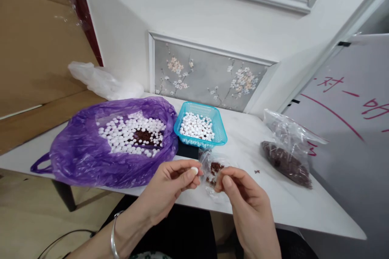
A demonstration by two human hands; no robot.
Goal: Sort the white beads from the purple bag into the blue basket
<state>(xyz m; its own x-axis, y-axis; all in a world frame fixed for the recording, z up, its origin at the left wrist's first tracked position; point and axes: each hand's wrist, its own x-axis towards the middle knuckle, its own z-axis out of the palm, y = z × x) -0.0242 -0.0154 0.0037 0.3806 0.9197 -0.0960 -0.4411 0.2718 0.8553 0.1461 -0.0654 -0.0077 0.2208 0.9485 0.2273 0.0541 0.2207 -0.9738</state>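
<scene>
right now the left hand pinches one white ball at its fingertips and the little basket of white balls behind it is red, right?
Not quite: the head view shows the basket is blue, not red. The rest holds: the left hand pinches one white ball at its fingertips, with the basket of white balls behind it.

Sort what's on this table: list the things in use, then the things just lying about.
In use: white bead pinched in left hand; small clear bag at right hand; purple bag; blue basket.
Lying about: bag of dark bits; white bag; whiteboard.
</scene>
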